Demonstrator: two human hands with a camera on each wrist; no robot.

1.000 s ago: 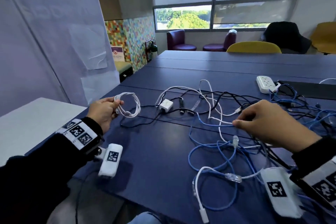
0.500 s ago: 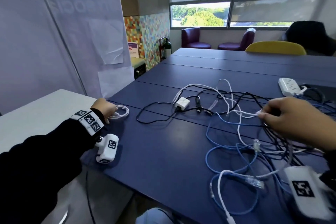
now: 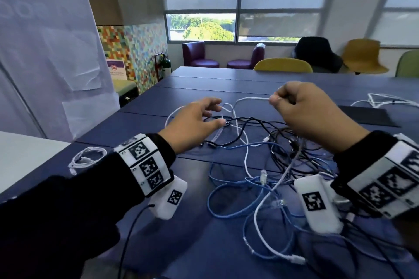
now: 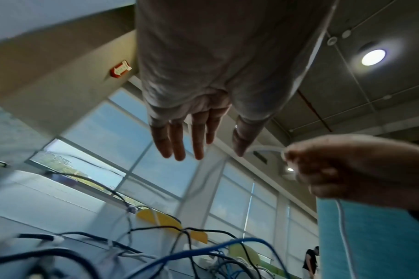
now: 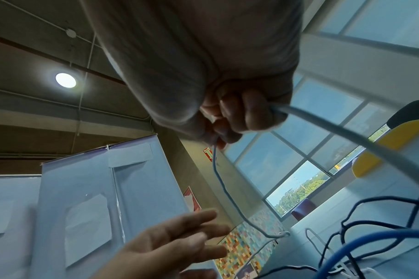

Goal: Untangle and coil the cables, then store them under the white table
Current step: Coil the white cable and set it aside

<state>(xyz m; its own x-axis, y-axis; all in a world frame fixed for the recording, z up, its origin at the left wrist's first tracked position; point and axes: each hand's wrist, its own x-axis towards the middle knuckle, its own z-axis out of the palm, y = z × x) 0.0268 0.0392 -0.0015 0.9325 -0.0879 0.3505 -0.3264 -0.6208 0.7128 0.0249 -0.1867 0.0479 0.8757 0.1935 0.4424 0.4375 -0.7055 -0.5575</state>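
A tangle of black, white and blue cables (image 3: pixel 267 161) lies on the blue table (image 3: pixel 158 188). My right hand (image 3: pixel 301 108) is raised above the pile and pinches a white cable (image 3: pixel 251 99) between thumb and finger; in the right wrist view the fingers (image 5: pixel 239 113) curl round that white cable (image 5: pixel 347 134). My left hand (image 3: pixel 197 120) hovers over the left side of the tangle with fingers spread and nothing in it, as the left wrist view shows of the left hand (image 4: pixel 191 132). A small coiled white cable (image 3: pixel 87 157) lies at the table's left edge.
A white table (image 3: pixel 22 154) stands lower at the left, beside the blue one. More white cable (image 3: pixel 385 99) and a black mat (image 3: pixel 367 115) lie at the far right. Yellow, purple and green chairs stand behind the table. A white screen (image 3: pixel 45 52) stands at the left.
My left hand put the coiled white cable down at the table's left edge and moved right over the tangle, open. My right hand rose, lifting a white cable.
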